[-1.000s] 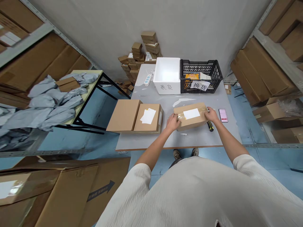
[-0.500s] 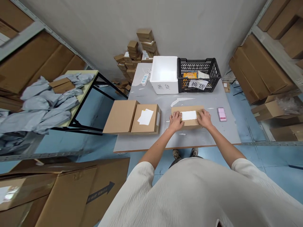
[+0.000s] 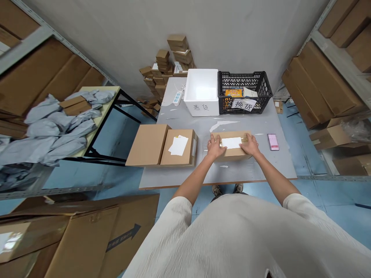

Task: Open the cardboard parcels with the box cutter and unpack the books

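A small cardboard box (image 3: 233, 155) with clear tape and a white label (image 3: 231, 143) on its top lies on the grey table in front of me. My left hand (image 3: 215, 147) grips its left end, fingers over the top edge. At the right end, my right hand (image 3: 249, 145) holds the box with the thumb beside the label. To the left sits another box (image 3: 174, 155), with white papers (image 3: 179, 145) on its lid, against a larger box (image 3: 148, 144). A phone (image 3: 273, 142) lies to the right of my right hand.
At the table's back stand a white foam bin (image 3: 203, 108) and a black plastic crate (image 3: 262, 102) with an orange packet inside. A power strip (image 3: 177, 98) lies beside the bin. Grey bags cover a side table (image 3: 111, 101) at left. Shelves with cartons (image 3: 321, 92) flank both sides.
My left hand has shifted slightly up along the box's left end. My right thumb now lies closer to the label. The box looks almost unmoved.
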### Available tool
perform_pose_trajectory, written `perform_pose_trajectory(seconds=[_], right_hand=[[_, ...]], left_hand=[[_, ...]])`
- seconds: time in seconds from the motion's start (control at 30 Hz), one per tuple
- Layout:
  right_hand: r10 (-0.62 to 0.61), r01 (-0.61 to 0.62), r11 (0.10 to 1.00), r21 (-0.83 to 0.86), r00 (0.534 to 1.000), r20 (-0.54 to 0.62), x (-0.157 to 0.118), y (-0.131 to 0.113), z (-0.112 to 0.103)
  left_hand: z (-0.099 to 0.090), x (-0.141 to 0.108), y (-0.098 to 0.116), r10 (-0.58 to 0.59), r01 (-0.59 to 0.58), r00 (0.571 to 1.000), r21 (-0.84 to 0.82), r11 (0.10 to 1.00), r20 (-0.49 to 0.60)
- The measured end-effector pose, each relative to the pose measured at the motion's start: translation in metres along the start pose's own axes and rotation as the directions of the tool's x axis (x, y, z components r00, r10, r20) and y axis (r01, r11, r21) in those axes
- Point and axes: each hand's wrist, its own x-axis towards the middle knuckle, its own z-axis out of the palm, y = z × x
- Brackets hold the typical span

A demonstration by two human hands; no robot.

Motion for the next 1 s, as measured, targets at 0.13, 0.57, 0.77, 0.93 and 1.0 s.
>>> perform_pose_trajectory(seconds=[0.13, 0.57, 0.77, 0.93, 1.0], right_hand=[[-0.015, 0.017, 0.998, 0.055, 0.999, -0.053, 0.0, -0.005, -0.008], [0.0, 0.053, 0.958, 0.283, 0.983, -0.184, -0.02, 0.005, -0.013], [0.118, -0.039, 0.948, 0.316, 0.965, -0.234, -0.01, 0.006, -0.02], [0.216, -0.181, 0.951, 0.25, 0.969, -0.122, -0.011, 0.002, -0.026], [0.195, -0.164, 0.959, 0.231, 0.974, -0.119, -0.015, 0.003, -0.026]], left_hand=[[-0.008, 0.001, 0.001, -0.002, 0.001, 1.0, -0.024, 1.0, -0.027], [-0.023, -0.018, -0.002, 0.015, -0.012, 0.979, 0.013, 1.0, -0.204], [-0.024, -0.018, 0.002, -0.068, 0.051, 0.972, -0.08, 0.995, -0.224], [-0.022, -0.012, 0.007, -0.141, 0.117, 0.98, -0.168, 0.979, -0.138], [-0.022, -0.012, 0.005, -0.124, 0.1, 0.984, -0.175, 0.98, -0.131]])
